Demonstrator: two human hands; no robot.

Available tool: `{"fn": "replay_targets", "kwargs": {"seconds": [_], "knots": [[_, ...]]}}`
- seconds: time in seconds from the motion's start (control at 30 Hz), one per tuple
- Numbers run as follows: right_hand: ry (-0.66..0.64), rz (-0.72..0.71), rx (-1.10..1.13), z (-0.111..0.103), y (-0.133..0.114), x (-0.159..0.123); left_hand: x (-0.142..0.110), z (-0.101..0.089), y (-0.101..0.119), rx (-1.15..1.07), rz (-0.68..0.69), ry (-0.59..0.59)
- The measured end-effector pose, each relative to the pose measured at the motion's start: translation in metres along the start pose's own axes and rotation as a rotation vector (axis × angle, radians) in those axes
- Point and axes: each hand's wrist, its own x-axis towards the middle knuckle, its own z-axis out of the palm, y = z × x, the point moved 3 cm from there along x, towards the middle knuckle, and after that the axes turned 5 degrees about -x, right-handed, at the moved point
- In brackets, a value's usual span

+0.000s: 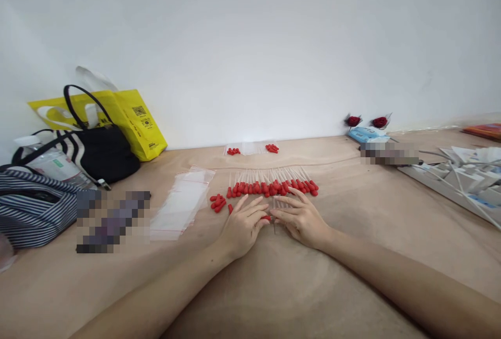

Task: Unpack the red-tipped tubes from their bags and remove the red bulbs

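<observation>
My left hand is closed in a pinch, and a red rubber bulb shows between its fingertips. Facing it, my right hand has thumb and fingers closed around a thin clear tube, its fingertips almost meeting the left ones. Under the right fingers lie several clear thin tubes, partly hidden. Just beyond both hands runs a row of droppers, red bulbs toward me and slender pale stems pointing away. Loose red bulbs form a small heap left of the row; another lies by my left hand.
Clear zip bags lie stacked on the left. Near the wall is a clear bag with red bulbs at both ends. Black handbag, yellow bag and striped pouch stand far left. A power strip with cables is at right.
</observation>
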Motion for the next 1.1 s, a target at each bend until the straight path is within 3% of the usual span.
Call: {"fn": "replay_targets", "kwargs": {"seconds": [0.37,0.7,1.1], "knots": [[0.037,-0.081,-0.028,-0.003,-0.004,-0.001,-0.004,-0.002,0.0,-0.014,-0.051,-0.077],[0.002,-0.053,0.032,-0.005,0.0,-0.003,-0.003,-0.002,0.002,-0.021,-0.027,-0.108],[-0.018,-0.024,0.114,-0.002,0.004,-0.011,-0.005,0.0,0.002,0.013,0.025,-0.061]]}}
